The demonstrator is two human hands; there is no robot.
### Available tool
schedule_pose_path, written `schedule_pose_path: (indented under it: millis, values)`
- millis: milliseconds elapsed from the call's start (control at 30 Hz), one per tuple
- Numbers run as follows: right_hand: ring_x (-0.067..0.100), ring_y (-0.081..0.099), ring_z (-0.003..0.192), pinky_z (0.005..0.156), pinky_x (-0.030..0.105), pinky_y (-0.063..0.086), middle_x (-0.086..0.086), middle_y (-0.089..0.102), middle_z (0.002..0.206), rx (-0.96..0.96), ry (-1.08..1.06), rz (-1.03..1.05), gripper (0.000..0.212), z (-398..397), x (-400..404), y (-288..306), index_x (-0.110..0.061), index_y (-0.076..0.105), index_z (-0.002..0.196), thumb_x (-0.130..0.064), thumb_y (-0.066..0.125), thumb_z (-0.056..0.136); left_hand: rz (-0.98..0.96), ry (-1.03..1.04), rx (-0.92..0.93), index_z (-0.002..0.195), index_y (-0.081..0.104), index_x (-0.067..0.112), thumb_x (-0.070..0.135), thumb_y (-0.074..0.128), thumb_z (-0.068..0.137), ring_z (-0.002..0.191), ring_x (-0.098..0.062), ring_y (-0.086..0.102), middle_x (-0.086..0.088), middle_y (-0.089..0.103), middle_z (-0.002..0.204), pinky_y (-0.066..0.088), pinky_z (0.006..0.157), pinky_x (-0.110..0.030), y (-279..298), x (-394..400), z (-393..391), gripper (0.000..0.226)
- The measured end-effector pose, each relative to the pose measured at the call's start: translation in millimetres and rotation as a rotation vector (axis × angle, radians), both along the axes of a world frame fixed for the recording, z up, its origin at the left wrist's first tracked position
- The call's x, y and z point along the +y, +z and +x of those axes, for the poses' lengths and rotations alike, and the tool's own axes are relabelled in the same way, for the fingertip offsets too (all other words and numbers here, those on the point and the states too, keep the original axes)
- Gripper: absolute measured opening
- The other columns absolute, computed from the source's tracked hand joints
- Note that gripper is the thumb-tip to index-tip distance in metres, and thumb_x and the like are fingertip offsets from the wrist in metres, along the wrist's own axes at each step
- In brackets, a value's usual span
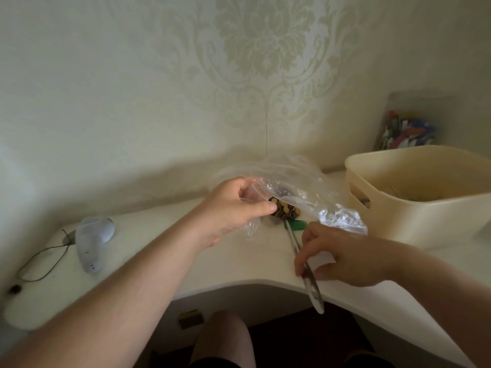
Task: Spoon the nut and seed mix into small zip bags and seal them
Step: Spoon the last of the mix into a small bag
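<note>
- Damask-patterned wallpaper backs a pale desk [164, 251] with a curved front edge; everything I work with sits toward its right half.
- Left hand [233, 208]: its grip pinches the mouth of a small zip bag [255, 193], thumb and curled fingers holding the strip with the red line just above the desk.
- Small zip bag: thin clear film, limp and very light. I judge it will collapse unless held at the stiffer zip strip, which is the only sensible place to take it; the film below would slip and crumple.
- Nut and seed mix [285, 208]: a small brown heap visible just beside my left thumb, under a larger crumpled clear bag [305, 187]. Loose, dry, pourable; I judge it will scatter at any tilt.
- Right hand [342, 257]: its grip is closed lightly on the handle of a long metal spoon [309, 274], fingers curled over it near the middle.
- Spoon: stiff, smooth, probably slippery; its bowl end points at the mix, though I cannot tell whether it is loaded. A hold nearer the middle gives steadier aim into the narrow mouth.
- Green tab [299, 224]: lies by the spoon shaft; what it is I cannot tell.
- Cream plastic bin [414, 216]: right of the bags, near but apart.
- White device [93, 243] with a thin cord: well apart, far left.
</note>
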State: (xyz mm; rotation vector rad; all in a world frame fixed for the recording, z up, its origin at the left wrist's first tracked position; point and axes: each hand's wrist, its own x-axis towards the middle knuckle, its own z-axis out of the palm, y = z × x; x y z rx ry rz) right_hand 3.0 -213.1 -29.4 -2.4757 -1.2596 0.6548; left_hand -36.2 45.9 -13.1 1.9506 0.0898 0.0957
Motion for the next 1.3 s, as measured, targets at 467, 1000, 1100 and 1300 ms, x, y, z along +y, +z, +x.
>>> schedule_pose_path:
  millis: [467, 1000, 1100, 1300]
  values:
    - [-0.006, 0.040, 0.125, 0.108, 0.022, 0.037, -0.037, 0.030, 0.131, -0.155, 0.059, 0.039, 0.051, -23, -17, -7, -0.066, 0.051, 0.132, -0.044, 0.072, 0.090, 0.056, -0.040, 0.015, 0.119, 0.068, 0.040, 0.045, 0.088, 0.066, 0.109, -0.022, 0.070, -0.008, 0.072, 0.118, 0.058, 0.101, -0.046, -7, -13, -10, 0.057]
    - [0.011, 0.060, 0.072, 0.070, 0.033, 0.052, -0.010, 0.061, 0.077, -0.145, -0.497, 1.078, 0.034, -15, 15, 3, -0.034, 0.062, 0.102, -0.064, 0.046, 0.099, -0.063, -0.056, 0.183, 0.132, 0.068, 0.028, 0.024, 0.085, 0.086, 0.108, -0.023, 0.071, 0.002, 0.075, 0.118, 0.059, 0.086, -0.040, -15, -32, -34, 0.049]
    - [0.023, 0.065, 0.077, 0.071, 0.040, 0.056, -0.003, 0.064, 0.082, -0.245, -0.565, 0.991, 0.017, -2, 30, 19, -0.037, 0.057, 0.094, -0.053, 0.064, 0.096, -0.044, -0.086, 0.203, 0.124, 0.069, 0.029, 0.025, 0.085, 0.086, 0.107, -0.020, 0.070, 0.002, 0.075, 0.116, 0.057, 0.083, -0.037, -9, -37, -36, 0.041]
    - [0.012, 0.059, 0.069, 0.072, 0.037, 0.050, -0.009, 0.062, 0.070, -0.091, -0.686, 0.918, 0.023, 1, 53, 21, -0.026, 0.065, 0.103, -0.027, 0.043, 0.110, -0.019, -0.074, 0.203, 0.136, 0.062, 0.024, 0.037, 0.088, 0.076, 0.104, -0.019, 0.069, 0.003, 0.070, 0.115, 0.058, 0.079, -0.035, -9, -43, -38, 0.067]
